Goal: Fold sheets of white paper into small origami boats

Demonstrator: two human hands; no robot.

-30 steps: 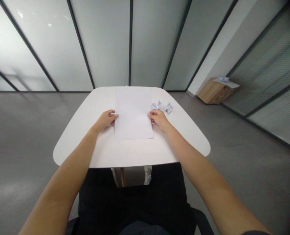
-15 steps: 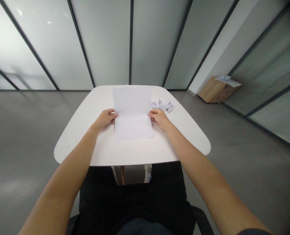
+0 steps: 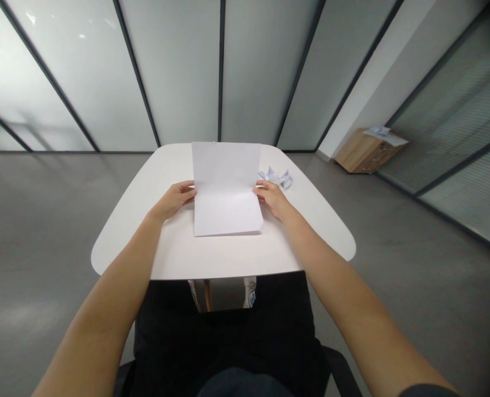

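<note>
A blank white sheet of paper (image 3: 227, 190) is held over the middle of the white table (image 3: 224, 262), its far part tilted up and a bend across its middle. My left hand (image 3: 174, 199) pinches its left edge between thumb and fingers. On the right edge, my right hand (image 3: 273, 198) grips the sheet the same way. Some fingertips of both hands are hidden behind the paper. Just beyond my right hand lie several folded white paper pieces (image 3: 278, 177), partly covered by the sheet.
A wooden cabinet (image 3: 369, 152) with papers on top stands on the floor at the right. Frosted glass panels (image 3: 182, 71) line the far side. My legs in black and the chair's arms are below the table's near edge.
The sheet's far edge has risen slightly and its upper part has shifted right, with the bend showing more. My left hand has moved slightly up and left, my right hand slightly right.
</note>
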